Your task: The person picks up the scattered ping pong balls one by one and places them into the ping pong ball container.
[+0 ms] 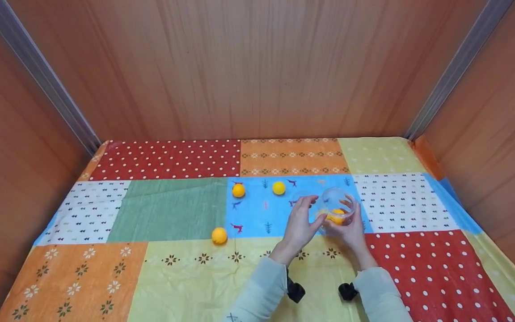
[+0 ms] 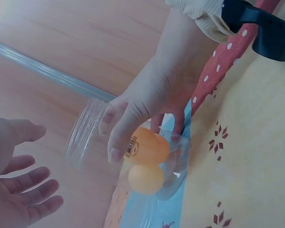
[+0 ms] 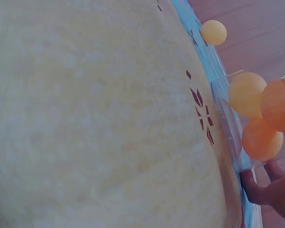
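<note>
A clear plastic jar [image 1: 331,198] with a threaded neck stands slightly tilted on the cloth's blue patch. Its side is gripped by my right hand [image 1: 351,230], thumb in front and fingers around the far side. Inside lie three ping-pong balls: two orange [image 3: 262,138] and one yellow [image 3: 247,94]. My left hand [image 1: 297,227] is beside the jar on its left, fingers spread and relaxed, holding nothing; the left wrist view shows a gap between these fingers [image 2: 31,179] and the jar's neck [image 2: 88,133]. A clear round lid [image 1: 303,196] lies behind my left hand, partly hidden.
Outside the jar, a yellow ping-pong ball [image 1: 278,188] and an orange ball [image 1: 238,190] sit on the blue patch. Another orange ball [image 1: 219,235] rests nearer, to the left. Wood-grain panels [image 1: 257,71] wall the patchwork cloth [image 1: 172,210] at the back and sides.
</note>
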Available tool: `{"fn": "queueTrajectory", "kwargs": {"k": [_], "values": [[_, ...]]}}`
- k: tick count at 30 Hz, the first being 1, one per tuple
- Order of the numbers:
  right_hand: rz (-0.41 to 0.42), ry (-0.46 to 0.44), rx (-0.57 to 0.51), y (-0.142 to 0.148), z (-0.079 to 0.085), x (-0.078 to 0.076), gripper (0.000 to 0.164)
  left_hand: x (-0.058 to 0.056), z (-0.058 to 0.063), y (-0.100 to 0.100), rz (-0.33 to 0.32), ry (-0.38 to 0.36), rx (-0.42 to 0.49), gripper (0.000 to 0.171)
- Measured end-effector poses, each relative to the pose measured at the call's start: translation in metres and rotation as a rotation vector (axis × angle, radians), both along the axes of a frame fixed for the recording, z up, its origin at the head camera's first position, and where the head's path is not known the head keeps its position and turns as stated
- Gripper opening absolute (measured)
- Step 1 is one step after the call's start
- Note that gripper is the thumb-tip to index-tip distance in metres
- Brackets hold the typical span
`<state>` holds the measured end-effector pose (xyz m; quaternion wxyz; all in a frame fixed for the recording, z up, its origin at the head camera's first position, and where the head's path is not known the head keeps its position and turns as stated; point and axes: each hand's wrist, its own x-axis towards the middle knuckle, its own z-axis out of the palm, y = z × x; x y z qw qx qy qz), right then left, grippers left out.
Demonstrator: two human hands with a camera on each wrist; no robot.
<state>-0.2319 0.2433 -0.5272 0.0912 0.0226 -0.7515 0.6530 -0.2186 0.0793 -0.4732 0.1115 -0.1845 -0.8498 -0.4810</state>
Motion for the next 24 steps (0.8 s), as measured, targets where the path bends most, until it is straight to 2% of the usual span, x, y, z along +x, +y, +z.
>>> {"fn": "queueTrajectory", "kwargs": {"k": [6,12,17,24], "values": [[0.012,0.048,-0.03,0.001,-0.003,-0.002,0.085,0.007,-0.009,-0.018,-0.001,0.018,-0.007,0.041],[0.006,0.124,-0.049,0.006,-0.019,-0.012,0.087,0.014,-0.017,-0.037,0.021,0.027,-0.014,0.042],[0.01,0.1,-0.058,0.009,-0.026,-0.014,0.087,0.017,-0.022,-0.052,0.034,0.001,-0.001,0.044],[0.003,0.049,-0.05,0.01,-0.025,-0.014,0.086,0.021,-0.033,-0.075,0.055,-0.045,0.016,0.041]]}}
